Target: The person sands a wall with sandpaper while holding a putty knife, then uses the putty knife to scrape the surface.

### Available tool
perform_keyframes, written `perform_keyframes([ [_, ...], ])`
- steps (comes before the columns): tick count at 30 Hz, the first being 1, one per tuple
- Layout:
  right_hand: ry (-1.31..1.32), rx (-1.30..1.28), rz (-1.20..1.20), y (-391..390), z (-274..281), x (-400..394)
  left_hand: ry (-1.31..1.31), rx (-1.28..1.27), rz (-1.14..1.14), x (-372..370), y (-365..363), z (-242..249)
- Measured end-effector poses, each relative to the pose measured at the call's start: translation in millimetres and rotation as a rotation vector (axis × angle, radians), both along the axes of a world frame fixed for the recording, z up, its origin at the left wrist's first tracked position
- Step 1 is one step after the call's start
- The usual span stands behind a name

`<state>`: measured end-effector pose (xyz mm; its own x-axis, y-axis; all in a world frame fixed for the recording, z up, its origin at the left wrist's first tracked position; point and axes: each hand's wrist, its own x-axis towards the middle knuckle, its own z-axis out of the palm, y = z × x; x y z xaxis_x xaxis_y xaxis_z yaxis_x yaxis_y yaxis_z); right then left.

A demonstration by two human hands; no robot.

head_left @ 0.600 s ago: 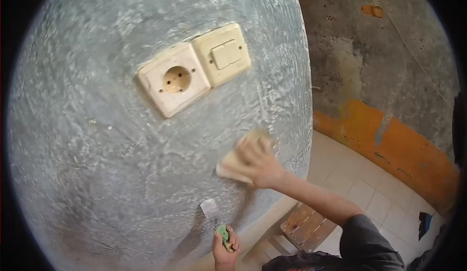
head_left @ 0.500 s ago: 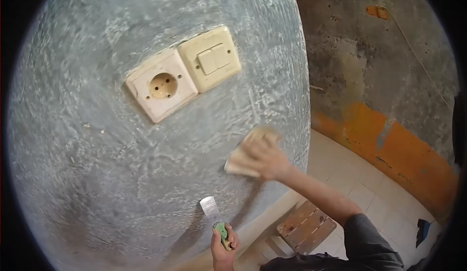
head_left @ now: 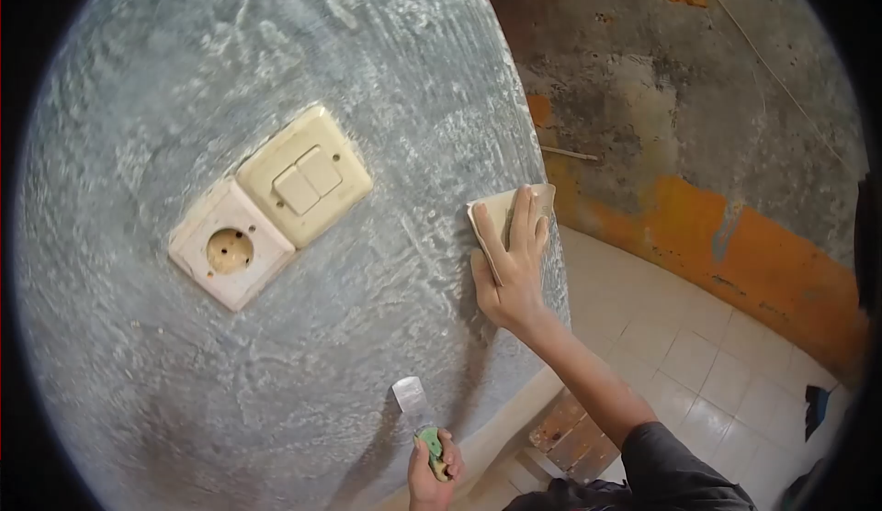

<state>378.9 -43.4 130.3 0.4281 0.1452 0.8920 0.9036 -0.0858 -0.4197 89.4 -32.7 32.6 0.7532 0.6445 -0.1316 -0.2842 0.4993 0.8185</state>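
My right hand presses a folded beige sheet of sandpaper flat against the grey, rough-textured wall, close to its right edge. The fingers are spread over the sheet, and part of it shows between and beside them. Low in the view, my left hand is wrapped around the green handle of a putty knife, whose metal blade points up. Left of the sandpaper, a cream light switch and a pale wall socket are mounted side by side on the wall.
A wooden stool stands below my right arm on the tiled floor. Beyond the corner, another wall has worn grey plaster, an orange lower band and a thin hanging cable. A dark blue object lies at the right.
My right hand has moved the sandpaper up and right toward the wall's edge. The view has shifted, so the switch and socket appear lower and further left. The left hand still holds the putty knife.
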Motion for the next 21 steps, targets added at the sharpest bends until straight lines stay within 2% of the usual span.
perform_keyframes([
  [2,0.0,-0.067,-0.008,0,-8,-3,0.016,0.01,-0.02,7,4,3],
  [5,0.081,-0.174,-0.009,4,-106,-33,0.006,0.028,-0.072,11,13,-6],
  [6,0.08,-0.177,-0.019,0,-125,-35,-0.042,-0.013,-0.088,16,16,-8],
  [8,0.128,-0.287,0.126,-9,-148,-36,-0.082,-0.06,-0.116,26,13,-6],
  [10,0.111,-0.233,0.075,-14,-100,-8,0.045,0.008,-0.08,38,5,1],
  [12,0.084,-0.177,0.035,-15,-53,15,0.04,-0.012,-0.095,44,3,0],
  [14,0.031,-0.127,-0.007,-17,-28,29,0.029,-0.031,-0.107,54,0,-1],
  [15,0.029,-0.13,-0.001,-17,-39,31,-0.02,-0.047,-0.114,59,-2,-1],
  [19,-0.022,-0.307,0.126,-23,-152,23,-0.114,-0.005,-0.053,89,-9,-7],
  [21,-0.053,-0.347,0.174,-27,-152,35,-0.13,0.005,0.003,108,-19,-5],
])
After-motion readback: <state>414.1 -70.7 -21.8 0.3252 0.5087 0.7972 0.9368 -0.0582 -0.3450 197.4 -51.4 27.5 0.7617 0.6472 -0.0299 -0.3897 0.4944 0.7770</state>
